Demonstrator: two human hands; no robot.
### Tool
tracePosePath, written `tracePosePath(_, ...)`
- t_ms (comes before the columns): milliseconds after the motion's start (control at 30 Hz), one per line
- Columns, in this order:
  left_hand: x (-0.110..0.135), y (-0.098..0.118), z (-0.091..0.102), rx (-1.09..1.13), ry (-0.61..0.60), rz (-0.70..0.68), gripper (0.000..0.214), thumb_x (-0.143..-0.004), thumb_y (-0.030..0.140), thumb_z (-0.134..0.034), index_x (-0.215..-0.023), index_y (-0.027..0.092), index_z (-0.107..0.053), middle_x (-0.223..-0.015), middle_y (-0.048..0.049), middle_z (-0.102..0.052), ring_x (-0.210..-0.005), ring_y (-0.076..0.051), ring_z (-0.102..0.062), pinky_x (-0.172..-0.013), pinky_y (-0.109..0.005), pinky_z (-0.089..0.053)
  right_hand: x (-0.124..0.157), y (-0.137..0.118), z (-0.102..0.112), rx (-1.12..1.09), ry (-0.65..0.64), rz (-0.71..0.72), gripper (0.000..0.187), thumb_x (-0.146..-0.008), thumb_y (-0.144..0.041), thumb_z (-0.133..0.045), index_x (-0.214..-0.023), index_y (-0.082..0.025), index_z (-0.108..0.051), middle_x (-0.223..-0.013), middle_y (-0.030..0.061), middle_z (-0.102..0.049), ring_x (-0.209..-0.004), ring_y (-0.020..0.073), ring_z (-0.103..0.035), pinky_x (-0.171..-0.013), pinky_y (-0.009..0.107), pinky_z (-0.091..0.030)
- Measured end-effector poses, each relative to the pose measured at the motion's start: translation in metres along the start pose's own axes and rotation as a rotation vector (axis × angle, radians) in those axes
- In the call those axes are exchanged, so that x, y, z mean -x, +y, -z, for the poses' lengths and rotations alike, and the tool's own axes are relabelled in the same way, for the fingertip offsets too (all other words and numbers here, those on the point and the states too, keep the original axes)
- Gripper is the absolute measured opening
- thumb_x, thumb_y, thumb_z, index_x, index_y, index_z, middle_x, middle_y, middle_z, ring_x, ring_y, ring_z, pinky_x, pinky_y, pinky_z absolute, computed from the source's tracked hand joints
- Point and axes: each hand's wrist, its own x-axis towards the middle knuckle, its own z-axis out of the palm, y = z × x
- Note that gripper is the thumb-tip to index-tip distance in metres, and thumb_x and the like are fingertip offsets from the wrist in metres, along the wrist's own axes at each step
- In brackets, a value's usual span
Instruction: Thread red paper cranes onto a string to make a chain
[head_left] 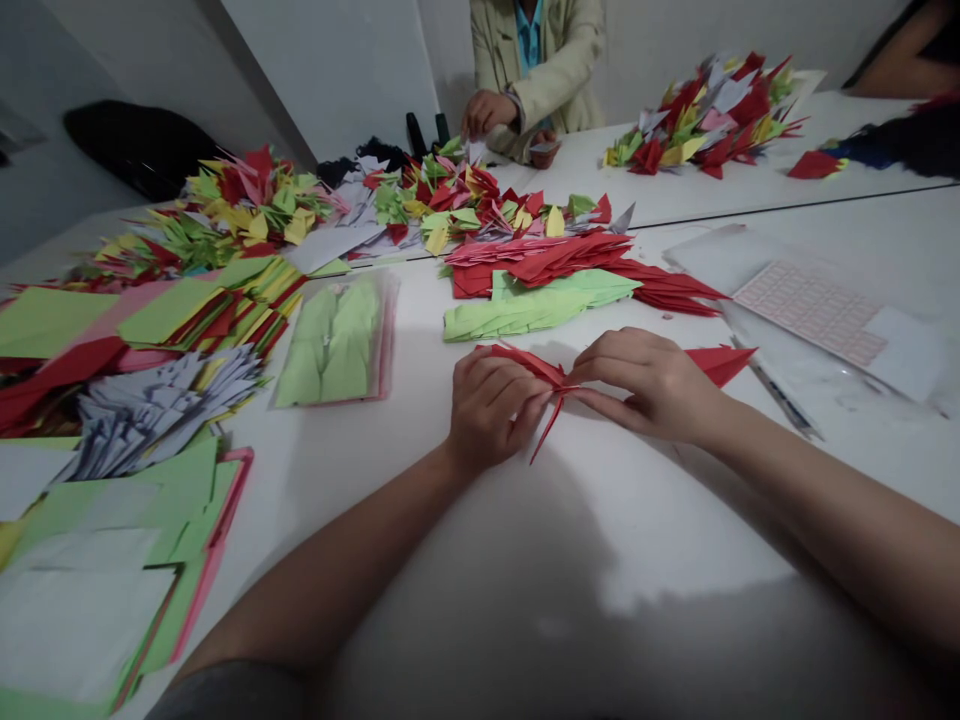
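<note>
Between my hands, just above the white table (495,560), is a red folded paper crane (556,385) with thin pointed ends. My left hand (495,405) pinches its left part. With thumb and forefinger, my right hand (637,385) grips a narrow part of it on the right. Beyond my right hand lies another red folded paper (720,364), partly hidden by that hand. Straight ahead of my hands lie light green folded papers (540,305) and a stack of red folded papers (577,258).
Loose heaps of coloured folded paper (480,195) run along the back. At left are sheet stacks (112,590), grey-white folded pieces (157,405) and a bagged green bundle (337,340). A pen (776,385) and plastic sleeve (817,305) lie right. Across the table, a person (540,75) handles paper.
</note>
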Motion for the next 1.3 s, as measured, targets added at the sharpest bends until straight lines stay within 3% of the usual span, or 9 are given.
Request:
tracePosePath(300, 0.002, 0.001, 0.000, 0.020, -0.040, -0.009, 0.005, -0.083, 0.019, -0.061, -0.085, 0.023, -0.062, -0.078, 0.0028, -0.069, -0.081, -0.016, -0.061, -0.099, -0.038, -0.040, 0.003, -0.004, -0.011, -0.119, -0.012, 0.002, 0.016, -0.093, -0.015, -0.049, -0.100, -0.017, -0.063, -0.095, 0.0111, -0.067, -0.090, 0.0210, -0.063, -0.078, 0.035, -0.053)
tracePosePath(500, 0.002, 0.000, 0.001, -0.008, -0.051, 0.045, 0.008, -0.086, 0.020, -0.058, -0.084, 0.023, -0.064, -0.078, 0.0017, -0.070, -0.084, -0.017, -0.061, -0.101, -0.040, -0.037, 0.006, 0.002, -0.019, -0.274, 0.141, -0.114, 0.008, -0.088, -0.022, -0.062, -0.095, -0.021, -0.065, -0.087, 0.0064, -0.069, -0.081, 0.0186, -0.064, -0.072, 0.033, -0.054)
tracePosePath(1033, 0.003, -0.007, 0.000, 0.019, -0.032, 0.043, 0.009, -0.086, 0.018, -0.058, -0.086, 0.024, -0.065, -0.081, 0.0017, -0.070, -0.084, -0.016, -0.061, -0.101, -0.039, -0.038, 0.011, -0.001, -0.030, -0.279, 0.260, -0.174, 0.008, -0.086, -0.021, -0.064, -0.094, -0.020, -0.066, -0.085, 0.0068, -0.069, -0.079, 0.0192, -0.065, -0.071, 0.034, -0.055)
tracePosePath(1300, 0.004, -0.007, -0.001, 0.017, -0.042, 0.067, 0.010, -0.088, 0.021, -0.057, -0.086, 0.025, -0.066, -0.082, 0.0019, -0.070, -0.085, -0.016, -0.061, -0.101, -0.038, -0.038, 0.013, -0.005, -0.029, -0.256, 0.237, -0.178, 0.013, -0.090, -0.017, -0.056, -0.098, -0.020, -0.066, -0.090, 0.0083, -0.069, -0.085, 0.0203, -0.066, -0.074, 0.035, -0.056)
